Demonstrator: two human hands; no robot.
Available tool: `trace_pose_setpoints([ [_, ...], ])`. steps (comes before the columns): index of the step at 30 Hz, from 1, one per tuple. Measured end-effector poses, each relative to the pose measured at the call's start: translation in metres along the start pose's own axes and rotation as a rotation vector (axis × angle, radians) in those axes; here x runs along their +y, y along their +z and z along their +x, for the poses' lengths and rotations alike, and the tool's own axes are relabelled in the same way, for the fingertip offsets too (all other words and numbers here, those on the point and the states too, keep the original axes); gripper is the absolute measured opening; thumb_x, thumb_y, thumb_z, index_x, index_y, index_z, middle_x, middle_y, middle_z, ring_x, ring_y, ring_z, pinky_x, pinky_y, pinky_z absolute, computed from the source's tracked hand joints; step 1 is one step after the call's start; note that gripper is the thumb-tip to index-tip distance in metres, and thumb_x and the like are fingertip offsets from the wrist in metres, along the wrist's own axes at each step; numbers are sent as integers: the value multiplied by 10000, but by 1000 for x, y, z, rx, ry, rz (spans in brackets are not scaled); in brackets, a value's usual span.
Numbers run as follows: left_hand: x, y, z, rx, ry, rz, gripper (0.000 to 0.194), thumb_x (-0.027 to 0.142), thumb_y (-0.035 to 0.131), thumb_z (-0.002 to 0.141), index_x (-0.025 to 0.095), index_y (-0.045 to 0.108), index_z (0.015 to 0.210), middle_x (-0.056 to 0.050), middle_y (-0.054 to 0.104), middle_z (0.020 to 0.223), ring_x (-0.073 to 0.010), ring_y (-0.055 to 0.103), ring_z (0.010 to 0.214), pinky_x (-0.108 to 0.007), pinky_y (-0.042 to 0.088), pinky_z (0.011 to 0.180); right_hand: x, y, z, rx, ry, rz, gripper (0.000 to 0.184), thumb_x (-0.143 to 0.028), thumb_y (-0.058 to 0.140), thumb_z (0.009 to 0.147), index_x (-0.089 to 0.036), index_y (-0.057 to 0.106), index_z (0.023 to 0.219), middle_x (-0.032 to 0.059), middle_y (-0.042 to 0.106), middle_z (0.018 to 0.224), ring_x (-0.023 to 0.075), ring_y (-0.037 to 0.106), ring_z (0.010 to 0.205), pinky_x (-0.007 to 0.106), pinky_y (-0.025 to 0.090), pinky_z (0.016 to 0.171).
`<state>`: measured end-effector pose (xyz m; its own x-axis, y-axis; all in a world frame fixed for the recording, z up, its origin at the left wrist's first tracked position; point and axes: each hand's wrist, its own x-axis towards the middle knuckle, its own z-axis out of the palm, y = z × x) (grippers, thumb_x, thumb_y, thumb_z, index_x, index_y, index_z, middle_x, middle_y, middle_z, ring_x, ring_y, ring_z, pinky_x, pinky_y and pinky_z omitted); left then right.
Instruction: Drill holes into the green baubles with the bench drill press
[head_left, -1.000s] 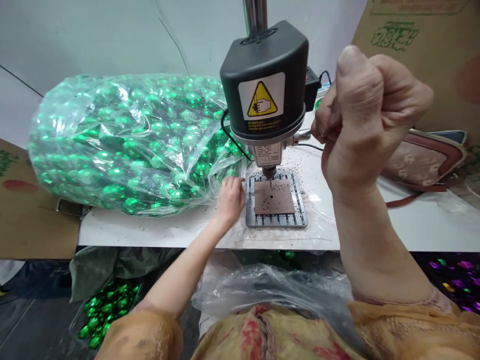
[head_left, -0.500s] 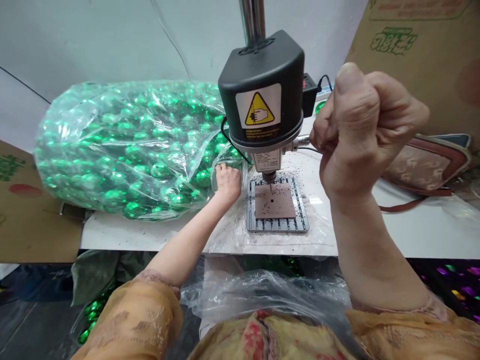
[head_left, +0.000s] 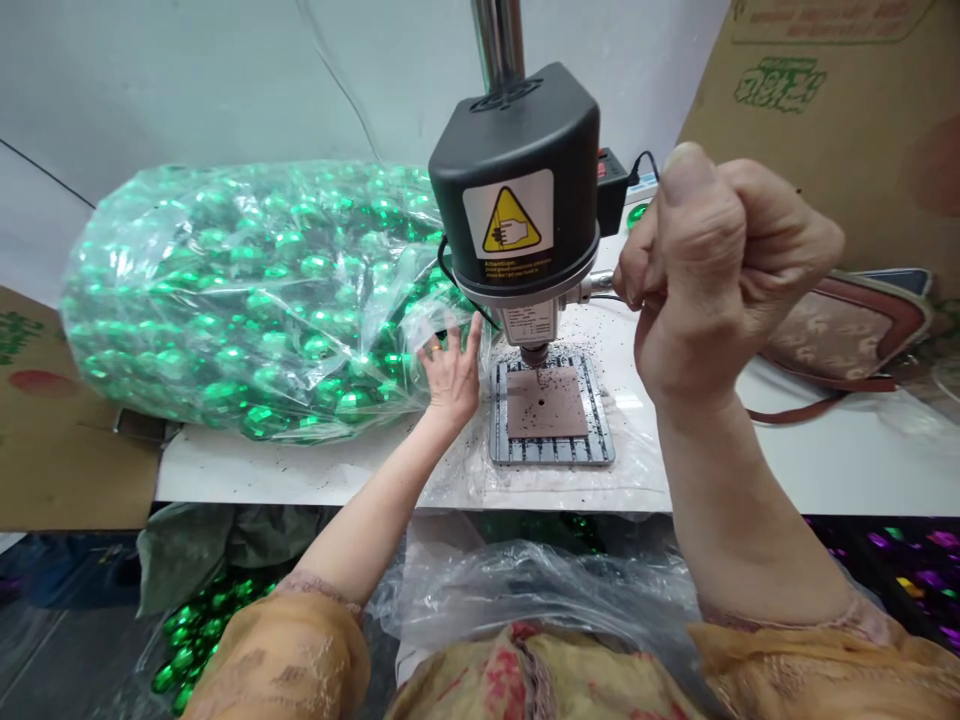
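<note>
My left hand [head_left: 451, 375] lies with fingers spread at the opening of a clear plastic bag [head_left: 247, 300] full of shiny green faceted balls. It touches the plastic, and a ring shows on one finger. My right hand [head_left: 724, 270] is closed round the feed handle [head_left: 602, 283] of a small black drill press [head_left: 516, 190]; most of the handle is hidden by the fingers. Below the chuck [head_left: 534, 354], a brown square board [head_left: 551, 412] with a dark hole rests on the slotted metal base [head_left: 602, 445]. Dark shavings are scattered over both.
A brown-trimmed bag [head_left: 840, 330] stands right of my right forearm. Cardboard boxes [head_left: 825, 130] flank the white table [head_left: 300, 475]. Clear plastic [head_left: 540, 590] hangs below the front edge, and more green balls [head_left: 195, 620] lie lower left. A power cord runs behind the press.
My left hand has gone from closed fingers to spread fingers at the bag's mouth. My right hand stays on the handle. The whole view has shifted slightly.
</note>
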<state>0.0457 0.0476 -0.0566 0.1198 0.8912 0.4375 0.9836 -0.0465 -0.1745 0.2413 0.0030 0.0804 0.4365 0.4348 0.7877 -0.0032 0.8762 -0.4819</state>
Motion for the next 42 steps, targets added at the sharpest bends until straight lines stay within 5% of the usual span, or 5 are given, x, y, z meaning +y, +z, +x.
trace_pose_setpoints([
  [8, -25, -4, 31, -75, 21, 115, 486, 136, 344, 989, 198, 505, 1443, -199, 653, 1177, -311, 666, 1003, -395, 520, 796, 3, 1, 0, 12, -34, 28, 444, -220, 536, 925, -154, 339, 532, -73, 315, 486, -14, 374, 453, 210, 235, 500],
  [19, -42, -10, 48, -164, 415, 48, 398, 73, 328, 932, 97, 719, 1001, -209, 708, 914, -285, 689, 876, -353, 478, 686, 4, 2, 0, 51, -45, 2, 456, -253, 574, 917, -179, 330, 539, -64, 291, 467, 26, 377, 426, 240, 238, 457],
  [28, -30, -21, 69, -325, 38, -504, 253, 294, 534, 937, 134, 701, 832, -51, 643, 589, -198, 642, 596, -291, 466, 600, 7, 1, 1, 74, -67, 2, 507, -352, 647, 878, -196, 347, 499, -60, 276, 428, 69, 357, 381, 279, 207, 412],
  [33, -29, -25, 63, -300, 224, -293, 156, 231, 584, 898, 164, 716, 848, -101, 726, 807, -265, 698, 827, -330, 497, 698, 11, 0, 2, 59, -109, 46, 468, -294, 641, 874, -197, 405, 482, -59, 248, 412, 79, 356, 365, 286, 203, 399],
  [42, -30, -18, 47, -98, 653, -22, 392, 46, 365, 930, 136, 668, 1163, -166, 649, 1267, -323, 502, 1367, -491, 408, 1114, 9, -1, 2, 71, -76, 45, 449, -284, 639, 871, -199, 415, 492, -65, 233, 420, 71, 356, 366, 280, 212, 391],
])
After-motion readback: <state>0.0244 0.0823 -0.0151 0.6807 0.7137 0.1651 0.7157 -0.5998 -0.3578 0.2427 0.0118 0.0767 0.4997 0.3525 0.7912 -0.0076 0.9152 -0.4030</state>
